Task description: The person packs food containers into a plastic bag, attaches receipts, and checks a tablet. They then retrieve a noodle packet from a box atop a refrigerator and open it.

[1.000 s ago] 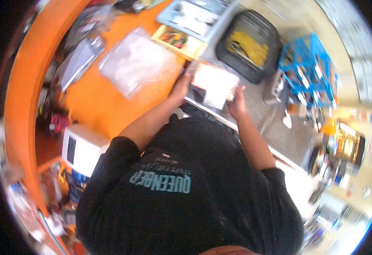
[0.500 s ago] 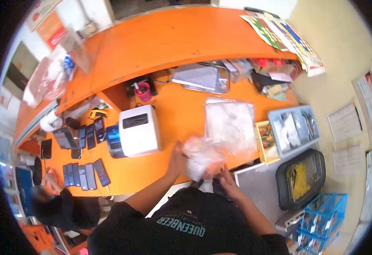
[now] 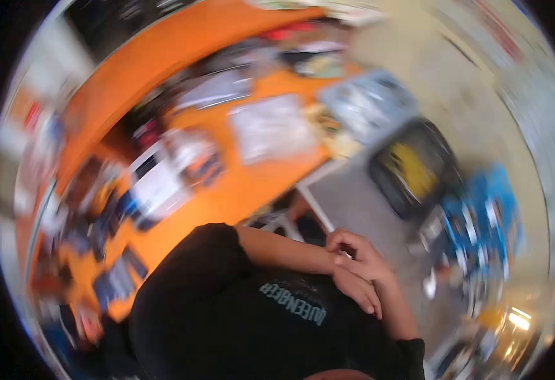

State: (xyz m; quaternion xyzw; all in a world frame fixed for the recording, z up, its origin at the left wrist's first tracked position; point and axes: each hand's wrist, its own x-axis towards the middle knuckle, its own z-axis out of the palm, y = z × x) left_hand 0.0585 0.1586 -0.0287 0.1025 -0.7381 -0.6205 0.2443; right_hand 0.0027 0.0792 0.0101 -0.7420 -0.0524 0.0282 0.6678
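In the head view, my two hands cross in front of my black shirt, off the table's edge. My left hand [image 3: 358,291] reaches across to the right, its fingers stretched out over my right forearm. My right hand [image 3: 366,254] is bent at the left wrist with its fingers curled; whether it holds something small is not clear. A crumpled clear plastic bag [image 3: 192,155] with white and orange in it lies on the orange table [image 3: 227,193], beside the white label printer [image 3: 157,183]. Flat clear plastic bags [image 3: 271,130] are stacked farther along. The picture is blurred.
At right stand a blue-grey tray [image 3: 369,104], a small yellow box [image 3: 334,133], a black tray with yellow contents [image 3: 410,168] and blue racks [image 3: 480,221]. Several phones [image 3: 119,278] lie at left. An orange raised shelf [image 3: 163,57] runs along the back.
The view has swung to the right. Both hands have left the crumpled plastic bag, which now lies beside the printer, and have come together, crossed before my body.
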